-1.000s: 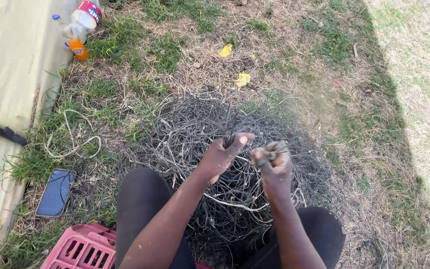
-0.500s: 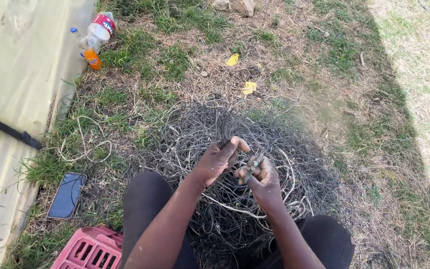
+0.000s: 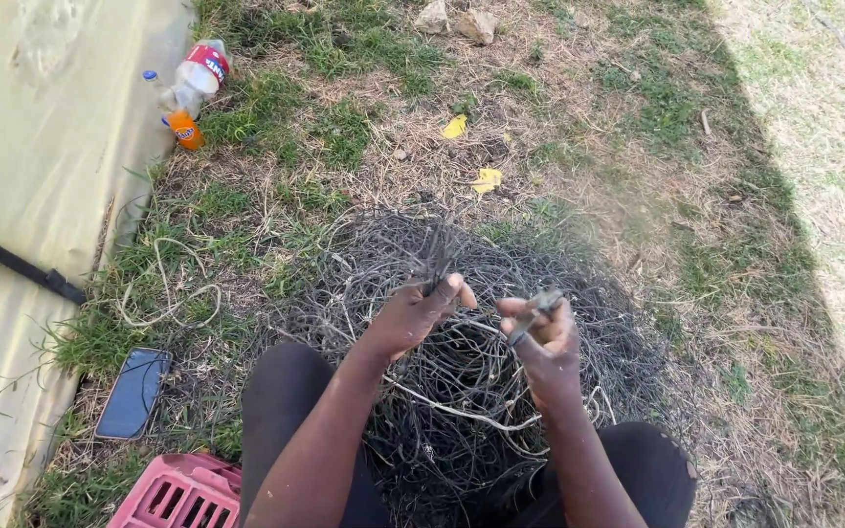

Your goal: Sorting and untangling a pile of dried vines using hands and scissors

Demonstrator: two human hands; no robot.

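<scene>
Patchy grass (image 3: 344, 137) and dry soil form the ground, bordered on the left by a pale sheet (image 3: 31, 176) with a pink crate (image 3: 183, 494) at the lower edge; its contents cannot be seen. A large round tangle of dark, thin wires (image 3: 462, 381) lies between the person's knees. The left hand (image 3: 418, 313) is closed around a bunch of wire ends above the tangle, and the right hand (image 3: 540, 332) pinches a short strand; a phone (image 3: 134, 391) and bottles (image 3: 193, 88) lie well apart.
</scene>
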